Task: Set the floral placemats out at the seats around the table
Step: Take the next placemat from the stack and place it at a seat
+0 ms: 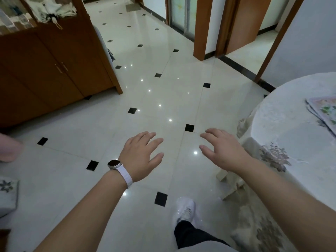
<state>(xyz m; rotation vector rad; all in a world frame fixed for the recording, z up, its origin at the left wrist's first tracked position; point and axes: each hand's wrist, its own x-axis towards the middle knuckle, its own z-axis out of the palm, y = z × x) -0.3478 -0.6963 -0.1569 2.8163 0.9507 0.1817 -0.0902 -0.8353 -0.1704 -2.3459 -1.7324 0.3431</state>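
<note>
A: At the far right edge of the frame, the placemats (325, 110) lie in a loose stack on the table (283, 113), partly cut off by the frame. We can't tell how many there are.

B: Hands?

A: We've got both out over the floor (163, 99), fingers spread, gripping nothing. Left hand (141, 155) has the watch (114, 164) at the wrist. Right hand (221, 149) is nearer the table but well apart from the stack.

B: So no mat set at a seat that we can see.

A: None in view. Most of the table is out of frame though, so we can't rule it out. Our read: we're between picks, or haven't started.

B: Risks?

A: 3 we'd flag. 1: the stack looks fanned, so grabbing the top mat could drag the ones under it. 2: the tablecloth (272, 155) hangs loose over the rim; sliding a mat instead of lifting it may bunch the cloth. 3: glossy tiles, plus a stool (231, 184) tucked under the table just beside our shoe (184, 209). Stepping round the table could clip it.

B: And we're facing away from the table.

A: Yes. Reaching right without turning means a blind grab at the stack.
</note>
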